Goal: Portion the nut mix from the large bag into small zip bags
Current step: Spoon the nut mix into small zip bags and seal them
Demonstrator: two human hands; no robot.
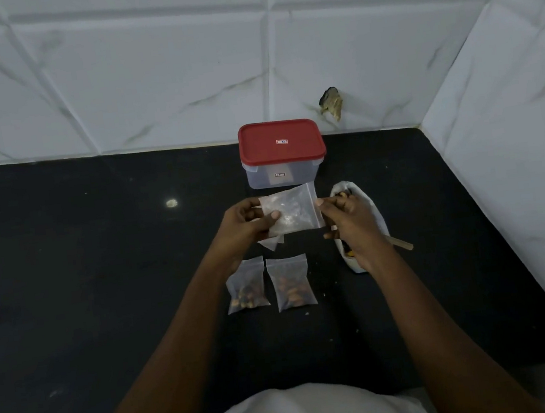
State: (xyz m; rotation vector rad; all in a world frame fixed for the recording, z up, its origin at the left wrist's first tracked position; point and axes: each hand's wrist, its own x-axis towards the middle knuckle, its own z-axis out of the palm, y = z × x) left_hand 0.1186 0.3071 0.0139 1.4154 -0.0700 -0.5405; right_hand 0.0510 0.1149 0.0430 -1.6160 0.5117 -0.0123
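My left hand (244, 225) and my right hand (352, 222) hold a small clear zip bag (294, 212) up between them above the black counter. The left thumb presses on its left side and the right fingertips pinch its right edge. Whether it holds nuts I cannot tell. Two small zip bags with nuts lie flat below: one on the left (246, 286), one on the right (291, 283). More empty small bags (272, 241) lie just under the held one. The large white bag of nut mix (365, 201) lies open behind my right hand, partly hidden by it.
A clear plastic container with a red lid (281, 152) stands at the back against the tiled wall. A wooden handle (401, 243) sticks out to the right of the large bag. The tiled side wall closes the right. Crumbs dot the black counter (101, 278).
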